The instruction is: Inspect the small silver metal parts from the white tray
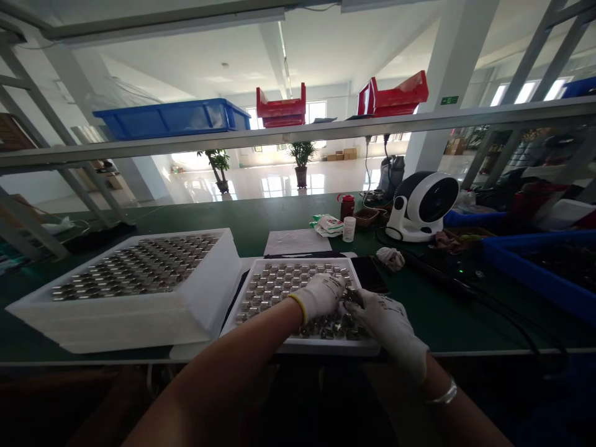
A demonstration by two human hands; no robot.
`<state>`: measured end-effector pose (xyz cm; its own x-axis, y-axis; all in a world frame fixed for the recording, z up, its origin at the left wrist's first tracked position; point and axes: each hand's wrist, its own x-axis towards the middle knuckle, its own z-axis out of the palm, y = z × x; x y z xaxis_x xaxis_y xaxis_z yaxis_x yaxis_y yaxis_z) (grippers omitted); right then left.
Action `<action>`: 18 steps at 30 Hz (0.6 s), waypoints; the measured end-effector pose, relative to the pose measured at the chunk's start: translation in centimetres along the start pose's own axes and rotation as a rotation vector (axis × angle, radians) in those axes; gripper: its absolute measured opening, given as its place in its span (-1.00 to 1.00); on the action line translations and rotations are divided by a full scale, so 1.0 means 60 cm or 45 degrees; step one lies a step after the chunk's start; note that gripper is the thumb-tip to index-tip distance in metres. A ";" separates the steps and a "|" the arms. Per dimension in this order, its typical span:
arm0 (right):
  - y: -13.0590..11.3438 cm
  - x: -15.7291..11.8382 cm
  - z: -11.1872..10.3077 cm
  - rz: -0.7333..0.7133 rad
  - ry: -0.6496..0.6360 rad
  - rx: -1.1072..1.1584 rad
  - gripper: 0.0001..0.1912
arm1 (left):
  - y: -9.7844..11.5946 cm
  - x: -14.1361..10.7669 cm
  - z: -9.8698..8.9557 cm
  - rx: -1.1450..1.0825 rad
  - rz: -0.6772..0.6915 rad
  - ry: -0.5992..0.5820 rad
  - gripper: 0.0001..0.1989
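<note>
Gloved hands meet over the near right part of a white tray (pixel 254 279) packed with rows of small shiny metal parts (pixel 279 279), which lies on the green counter (pixel 261 217) straight in front of the person. Left hand (pixel 319 297), in a white knit glove with a yellow cuff, rests palm down on the parts, its fingers curled onto them near the tray's right side; whether it has hold of a piece cannot be told. Right hand (pixel 388 323), gloved the same way and with a silver bracelet (pixel 443 395) at the wrist, lies at the tray's near right corner, fingers bent toward the left hand and touching the parts there; its grip is hidden too. Just left of the tray stands a larger white box (pixel 139 310), raised higher and likewise filled with rows of metal parts. Behind the tray lie a sheet of paper (pixel 295 241) and, farther right, a small white bottle (pixel 349 229), a red-capped jar (pixel 347 205) and a white desk fan (pixel 421 208). A dark phone (pixel 370 273) lies just beside the tray's right edge. Blue bins (pixel 535 267) sit at the far right, and blue and red bins (pixel 282 105) stand on the rail above.
</note>
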<state>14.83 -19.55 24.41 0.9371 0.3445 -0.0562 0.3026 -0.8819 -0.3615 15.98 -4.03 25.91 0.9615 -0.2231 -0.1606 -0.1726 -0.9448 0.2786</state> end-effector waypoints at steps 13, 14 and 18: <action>0.004 -0.095 0.021 -0.256 0.141 0.651 -0.48 | -0.025 -0.198 0.025 -1.837 0.168 0.327 -0.57; -0.001 -0.114 0.030 -0.362 0.156 0.760 -0.48 | -0.016 -0.209 0.040 -1.901 0.125 0.361 -0.55; -0.025 -0.170 0.065 -0.504 0.152 0.830 -0.63 | 0.016 -0.241 0.090 -1.658 0.020 0.731 -0.47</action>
<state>4.12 -20.51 21.91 0.8041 0.5250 0.2788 0.4899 -0.3196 -0.8111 0.73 -2.98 23.36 0.9675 0.1932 0.1632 -0.1700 0.0191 0.9853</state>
